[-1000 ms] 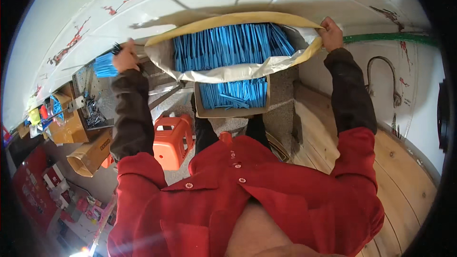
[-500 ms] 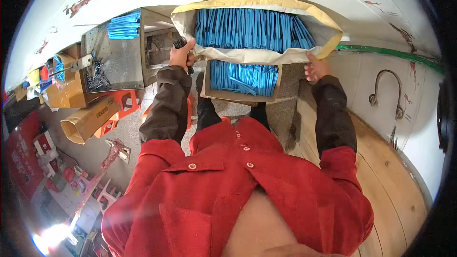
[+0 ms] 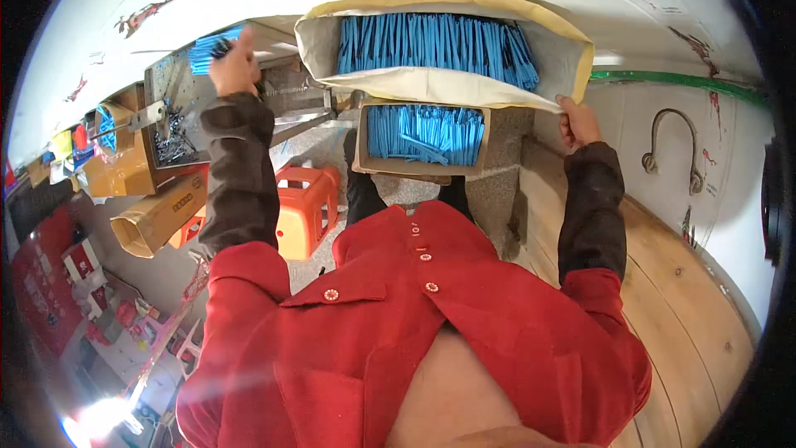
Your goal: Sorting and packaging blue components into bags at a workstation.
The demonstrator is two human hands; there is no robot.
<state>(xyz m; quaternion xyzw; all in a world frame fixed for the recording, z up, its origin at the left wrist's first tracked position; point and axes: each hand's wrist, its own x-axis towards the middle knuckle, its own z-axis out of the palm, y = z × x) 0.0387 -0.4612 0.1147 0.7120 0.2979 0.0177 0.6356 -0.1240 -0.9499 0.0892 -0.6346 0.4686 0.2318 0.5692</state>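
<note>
My right hand (image 3: 578,124) pinches the near right rim of a cream and yellow sack (image 3: 448,85). Long blue sticks (image 3: 435,46) with some black ends stand packed inside the sack. Over a metal tray (image 3: 187,123) at the left, my left hand (image 3: 235,69) is closed around a bunch of thin black pieces (image 3: 220,48), whose dark ends stick out on both sides. Close by the hand lies a stack of blue sticks (image 3: 201,56) in the tray's far corner. Small dark bits (image 3: 172,134) lie scattered lower in the tray.
A cardboard box (image 3: 361,138) of blue sticks stands just before the sack. Orange stools (image 3: 308,209) and a long carton (image 3: 157,216) are at the left. A wooden plank surface (image 3: 663,307) runs along the right, beside a wall with a curved metal handle (image 3: 695,137).
My left hand has moved left from the sack's near edge to over the tray, with the black pieces in it. The right hand keeps the sack's rim, shifted slightly right and nearer.
</note>
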